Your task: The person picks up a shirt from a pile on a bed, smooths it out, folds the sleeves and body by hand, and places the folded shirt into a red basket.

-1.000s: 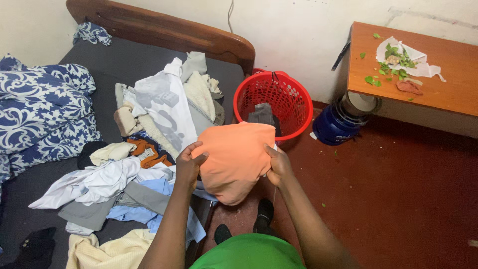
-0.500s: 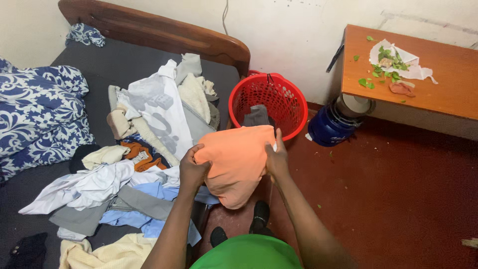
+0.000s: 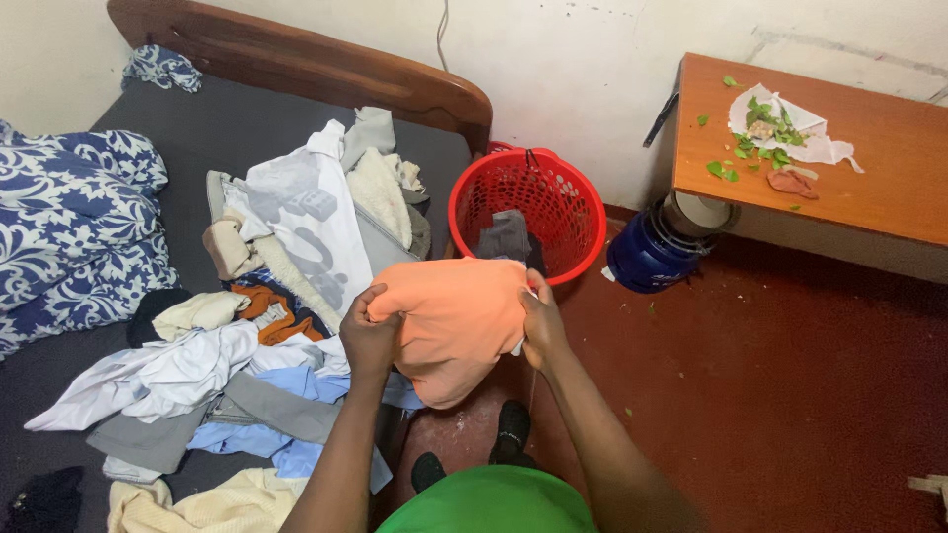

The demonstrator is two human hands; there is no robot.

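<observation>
You've got the orange garment (image 3: 454, 321) bunched up between both hands, held in the air at the bed's (image 3: 227, 128) edge, just this side of the red laundry basket (image 3: 528, 207). Your left hand (image 3: 370, 331) is clenched on its left side, your right hand (image 3: 540, 321) grips the right edge. Dark cloth sits in the basket. Loose clothes (image 3: 286, 257) pile on the bed; leaves on white paper (image 3: 780, 128) lie on the wooden worktop (image 3: 889, 188), a blue canister (image 3: 652, 255) below

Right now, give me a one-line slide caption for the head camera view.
Both hands, left hand and right hand, grip an orange garment between a clothes-strewn bed and a red laundry basket.
</observation>
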